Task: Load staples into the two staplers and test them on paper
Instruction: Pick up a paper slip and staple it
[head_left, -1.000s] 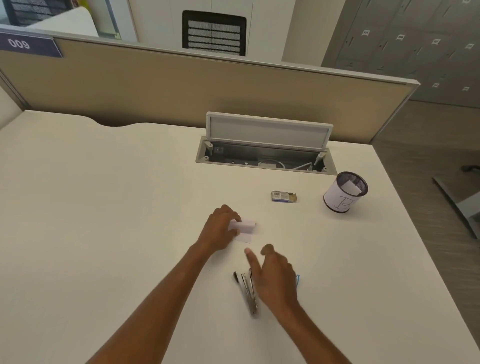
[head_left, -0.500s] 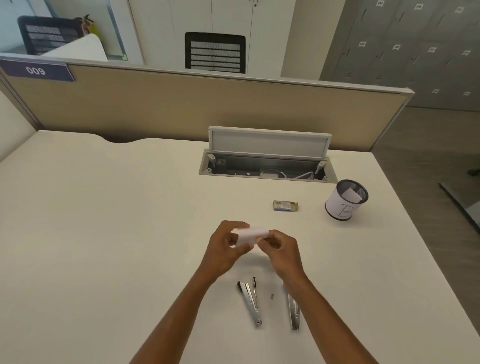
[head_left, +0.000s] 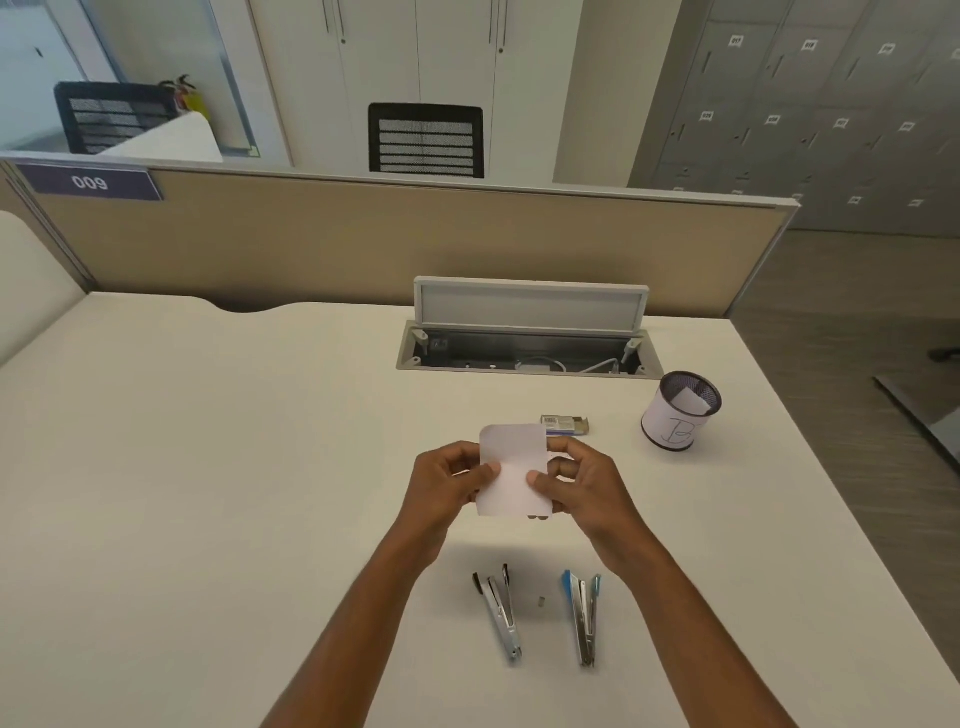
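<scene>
A small white slip of paper is held up above the desk by both hands. My left hand pinches its left edge and my right hand pinches its right edge. Nearer to me on the desk lie two staplers with their tops swung open: a black one on the left and a blue one on the right. A tiny bit of staples lies between them. The staple box sits just beyond the paper.
A mesh pen cup wrapped in white paper stands at the right. The desk's cable tray is open at the back, in front of the tan partition. The desk's right edge drops to the floor.
My right hand left the staplers and joined my left at the paper. Both hands lifted the slip off the desk and unfolded it upright. Both staplers now lie uncovered.
</scene>
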